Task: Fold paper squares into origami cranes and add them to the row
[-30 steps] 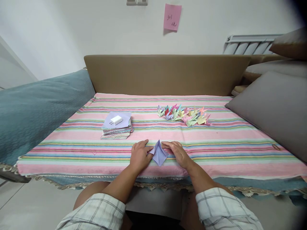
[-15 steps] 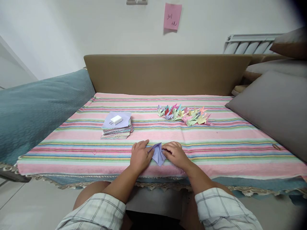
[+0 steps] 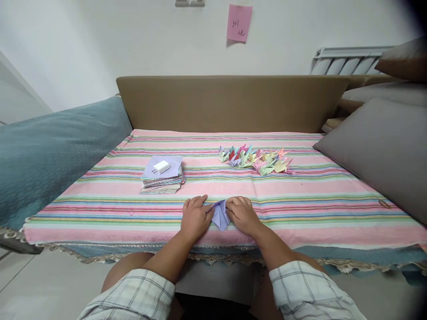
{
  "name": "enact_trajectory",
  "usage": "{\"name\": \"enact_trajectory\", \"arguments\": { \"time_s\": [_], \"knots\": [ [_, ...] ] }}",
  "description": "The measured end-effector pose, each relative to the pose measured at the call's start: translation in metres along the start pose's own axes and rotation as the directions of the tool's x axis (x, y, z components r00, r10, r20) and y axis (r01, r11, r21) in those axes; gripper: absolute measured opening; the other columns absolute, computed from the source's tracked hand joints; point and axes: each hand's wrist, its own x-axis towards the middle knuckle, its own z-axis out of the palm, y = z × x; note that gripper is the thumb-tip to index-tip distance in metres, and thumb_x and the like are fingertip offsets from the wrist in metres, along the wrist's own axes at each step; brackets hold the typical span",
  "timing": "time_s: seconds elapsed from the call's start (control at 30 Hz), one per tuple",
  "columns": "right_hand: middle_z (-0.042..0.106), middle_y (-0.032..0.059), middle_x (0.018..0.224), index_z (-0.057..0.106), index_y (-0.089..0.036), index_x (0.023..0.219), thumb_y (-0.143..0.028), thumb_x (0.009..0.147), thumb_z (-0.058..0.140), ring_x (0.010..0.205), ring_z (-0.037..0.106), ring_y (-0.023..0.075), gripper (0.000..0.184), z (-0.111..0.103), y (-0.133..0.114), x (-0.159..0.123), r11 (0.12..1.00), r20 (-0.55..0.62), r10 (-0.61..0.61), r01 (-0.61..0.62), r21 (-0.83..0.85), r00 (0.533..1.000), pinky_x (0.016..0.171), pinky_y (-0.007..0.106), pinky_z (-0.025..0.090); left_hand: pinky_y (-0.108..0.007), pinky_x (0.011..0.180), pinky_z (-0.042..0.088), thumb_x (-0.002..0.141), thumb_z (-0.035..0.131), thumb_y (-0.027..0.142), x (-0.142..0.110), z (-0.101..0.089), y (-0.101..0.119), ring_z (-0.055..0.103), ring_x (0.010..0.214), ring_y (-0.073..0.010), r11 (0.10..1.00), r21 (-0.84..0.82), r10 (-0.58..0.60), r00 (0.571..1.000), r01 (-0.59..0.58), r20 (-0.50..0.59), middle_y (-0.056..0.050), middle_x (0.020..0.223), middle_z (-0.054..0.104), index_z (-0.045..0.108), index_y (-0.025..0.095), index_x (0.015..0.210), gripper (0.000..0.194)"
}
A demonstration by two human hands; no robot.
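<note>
At the bottom edge of the frame, two rolled plaid sleeves (image 3: 133, 291) frame the forearms that reach up toward the middle. Just below centre, the purple paper (image 3: 220, 218) sits partly folded on the striped cloth (image 3: 110, 204), one point aimed at the lower edge and creases running up from it. The left hand (image 3: 195, 218) has its thumb on the paper's left edge, its other fingers spread loosely over the cloth; whether it pinches or only presses, I cannot tell. The right hand (image 3: 243, 214) is curled nearly closed, its fingertips seeming to nip the right edge.

The step in hand looks to be shaping a fold, with the left side steadied while the right edge is brought in. I judge that the next move calls for lining up that edge and pressing the crease flat without the sheet slipping on soft cloth.

Left of centre stands a stack of paper squares (image 3: 163, 183) with a white charger (image 3: 163, 167) on top; right of centre lie colourful folded figures (image 3: 267, 168). Farther up come the brown backrest (image 3: 230, 104) and a pink note (image 3: 239, 23) on the wall.
</note>
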Motion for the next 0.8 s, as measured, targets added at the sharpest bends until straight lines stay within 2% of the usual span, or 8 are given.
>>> {"name": "enact_trajectory", "arguments": {
  "time_s": [0.17,0.3,0.4,0.5,0.57,0.7,0.8],
  "knots": [
    [0.06,0.0029,0.099,0.063,-0.022,0.091,-0.024,0.088,0.048,0.093,0.046,0.0207,0.016,0.0008,-0.0021,-0.0008,1.0,-0.032,-0.003,0.002,-0.029,0.999,0.088,0.038,0.031,-0.051,0.1,0.032,0.086,0.05,0.035,-0.0004,-0.0003,-0.0003,0.048,0.118,-0.0271,1.0,-0.004,-0.006,1.0,0.006,0.023,-0.003,0.13,0.055,0.068,0.033,0.105,0.026],
    [0.06,0.0037,0.099,0.063,-0.023,0.101,-0.025,0.086,0.051,0.095,0.047,0.0212,0.02,0.0012,-0.002,-0.0013,1.0,-0.046,0.0,0.0,0.004,0.999,0.088,0.037,0.031,-0.053,0.102,0.03,0.081,0.056,0.031,-0.002,-0.0025,-0.0013,0.046,0.12,-0.0283,1.0,-0.014,0.022,0.999,-0.021,0.047,-0.005,0.134,0.052,0.065,0.031,0.111,0.031],
    [0.06,0.0037,0.099,0.063,-0.026,0.105,-0.025,0.084,0.052,0.095,0.047,0.0216,0.024,0.0012,-0.0018,-0.0016,1.0,-0.058,0.009,-0.008,0.028,0.998,0.088,0.037,0.031,-0.055,0.103,0.027,0.08,0.057,0.033,-0.0033,-0.0047,-0.0018,0.044,0.122,-0.0289,0.998,-0.045,0.054,0.997,-0.051,0.058,-0.006,0.138,0.047,0.056,0.03,0.123,0.043],
    [0.06,0.0037,0.099,0.065,-0.026,0.1,-0.022,0.08,0.053,0.095,0.047,0.0215,0.023,0.0018,-0.0018,-0.0019,0.999,-0.071,0.025,-0.022,0.045,0.997,0.087,0.036,0.032,-0.056,0.104,0.024,0.079,0.057,0.046,-0.0039,-0.0065,-0.0026,0.04,0.125,-0.0297,0.989,-0.092,0.121,0.99,-0.114,0.077,-0.008,0.142,0.041,0.043,0.029,0.134,0.06],
    [0.06,0.0036,0.098,0.065,-0.025,0.096,-0.02,0.078,0.054,0.095,0.047,0.0212,0.022,0.0024,-0.002,-0.0019,0.998,-0.082,0.04,-0.036,0.056,0.996,0.086,0.036,0.033,-0.056,0.105,0.022,0.078,0.054,0.057,-0.0041,-0.0073,-0.0036,0.036,0.128,-0.031,0.975,-0.118,0.203,0.972,-0.19,0.114,-0.008,0.145,0.037,0.037,0.029,0.138,0.069],
    [0.06,0.0036,0.095,0.066,-0.023,0.09,-0.018,0.075,0.055,0.092,0.047,0.0207,0.019,0.0024,-0.0005,-0.0012,0.995,-0.093,0.061,-0.053,0.085,0.994,0.084,0.035,0.035,-0.055,0.108,0.015,0.076,0.046,0.07,-0.005,-0.0082,-0.0059,0.028,0.134,-0.0322,0.926,-0.133,0.373,0.906,-0.352,0.199,-0.009,0.146,0.035,0.027,0.027,0.143,0.082],
    [0.062,0.004,0.094,0.066,-0.022,0.091,-0.014,0.075,0.052,0.091,0.049,0.02,0.022,-0.0002,0.0048,-0.0009,0.989,-0.073,0.031,-0.02,0.149,0.997,0.082,0.034,0.037,-0.055,0.11,0.01,0.076,0.042,0.072,-0.0061,-0.0085,-0.0065,0.024,0.136,-0.0319,0.909,-0.121,0.417,0.877,-0.399,0.24,-0.01,0.147,0.034,0.024,0.025,0.144,0.085]
  ]
}}
